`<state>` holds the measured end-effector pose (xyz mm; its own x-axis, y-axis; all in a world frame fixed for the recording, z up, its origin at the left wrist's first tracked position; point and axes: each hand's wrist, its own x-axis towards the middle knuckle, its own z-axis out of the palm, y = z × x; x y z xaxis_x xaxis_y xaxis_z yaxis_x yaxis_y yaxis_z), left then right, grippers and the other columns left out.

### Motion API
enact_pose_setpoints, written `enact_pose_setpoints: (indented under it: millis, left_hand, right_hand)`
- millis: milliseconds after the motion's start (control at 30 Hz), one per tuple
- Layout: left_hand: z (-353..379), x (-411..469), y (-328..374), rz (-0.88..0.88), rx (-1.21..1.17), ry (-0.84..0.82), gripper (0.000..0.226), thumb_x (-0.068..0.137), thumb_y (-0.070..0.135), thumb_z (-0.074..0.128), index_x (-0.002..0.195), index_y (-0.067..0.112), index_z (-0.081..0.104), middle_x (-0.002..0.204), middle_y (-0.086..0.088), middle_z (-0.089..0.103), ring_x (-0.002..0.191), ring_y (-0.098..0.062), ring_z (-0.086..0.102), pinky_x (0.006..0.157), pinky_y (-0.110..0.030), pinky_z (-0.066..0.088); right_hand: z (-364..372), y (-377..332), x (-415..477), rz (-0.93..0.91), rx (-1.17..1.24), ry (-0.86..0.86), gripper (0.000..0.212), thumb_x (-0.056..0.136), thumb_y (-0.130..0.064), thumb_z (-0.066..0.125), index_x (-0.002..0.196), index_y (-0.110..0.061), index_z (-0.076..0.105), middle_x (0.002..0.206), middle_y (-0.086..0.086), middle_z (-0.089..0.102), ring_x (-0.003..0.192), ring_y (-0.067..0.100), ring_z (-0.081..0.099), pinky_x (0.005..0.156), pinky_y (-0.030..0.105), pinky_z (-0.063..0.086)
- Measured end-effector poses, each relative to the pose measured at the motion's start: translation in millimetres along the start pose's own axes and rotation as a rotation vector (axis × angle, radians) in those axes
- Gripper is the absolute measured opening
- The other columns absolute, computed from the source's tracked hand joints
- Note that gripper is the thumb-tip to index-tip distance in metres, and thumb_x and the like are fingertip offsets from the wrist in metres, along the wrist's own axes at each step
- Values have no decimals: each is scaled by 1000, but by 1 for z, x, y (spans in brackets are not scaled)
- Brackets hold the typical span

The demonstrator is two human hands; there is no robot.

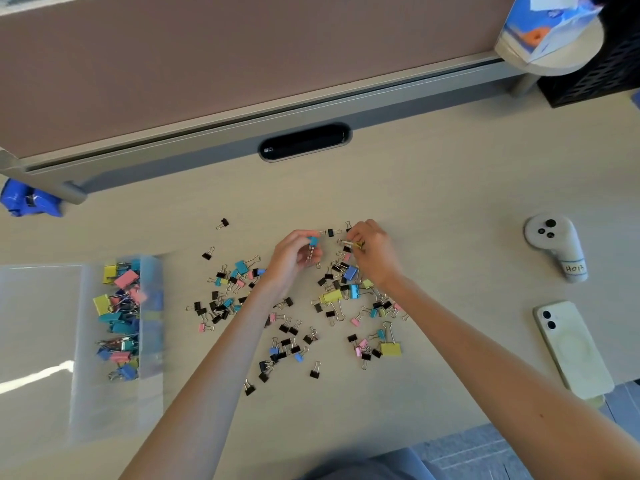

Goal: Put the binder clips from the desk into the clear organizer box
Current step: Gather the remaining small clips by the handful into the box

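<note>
Your left hand [294,254] pinches a small blue binder clip [313,241], fingers curled round its wire handles. Your right hand [372,252], just beside it, pinches a yellow clip [359,244]. Loose binder clips [333,296] lie scattered on the desk [450,188] under your wrists. The clear organizer box [114,410] sits well to your left, one compartment holding clips. A phone [571,351] and a grey controller [554,244] lie to your right.

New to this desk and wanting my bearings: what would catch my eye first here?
A scatter of black and coloured binder clips covers the middle of the desk, with both hands at its far edge: the left hand pinches a blue clip, the right hand another small clip. At the left stands the clear organizer box, one compartment holding a heap of clips.
</note>
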<state>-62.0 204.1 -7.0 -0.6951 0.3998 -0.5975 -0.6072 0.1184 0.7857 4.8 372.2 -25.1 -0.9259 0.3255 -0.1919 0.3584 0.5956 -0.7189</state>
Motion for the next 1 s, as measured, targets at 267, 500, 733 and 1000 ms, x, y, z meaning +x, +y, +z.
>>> enact_pose_setpoints:
  millis: [267, 500, 733, 1000]
  left_hand:
    - [32, -3, 2, -24, 153, -52, 15, 93, 5, 44, 91, 11, 58, 84, -4, 60, 67, -12, 51, 61, -23, 40]
    - [49, 8, -18, 441, 1129, -95, 21, 85, 22, 67, 102, 35, 63, 104, 9, 57, 100, -8, 50, 76, -26, 45]
    - [72, 9, -21, 615, 1452, -22, 28, 86, 38, 66, 107, 22, 60, 107, 8, 63, 100, -14, 50, 75, -27, 43]
    - [85, 9, -28, 586, 1505, 15, 21, 89, 35, 57, 98, 17, 54, 100, 2, 64, 93, -18, 52, 66, -30, 37]
  right_hand:
    - [-33, 0, -11, 555, 978, -1, 33, 84, 16, 42, 107, -1, 59, 92, 8, 59, 82, 18, 60, 84, 31, 54]
    - [-46, 15, -31, 593, 1045, -12, 28, 79, 13, 31, 85, -3, 53, 74, 5, 46, 63, 14, 43, 56, 24, 43]
    - [-43, 30, -48, 496, 515, 43, 26, 77, 8, 52, 82, -16, 59, 76, 1, 55, 69, 17, 49, 59, 24, 41]
    - [-39, 30, -72, 406, 210, 19, 23, 75, 2, 51, 87, -15, 61, 79, 0, 61, 72, 21, 66, 54, 34, 50]
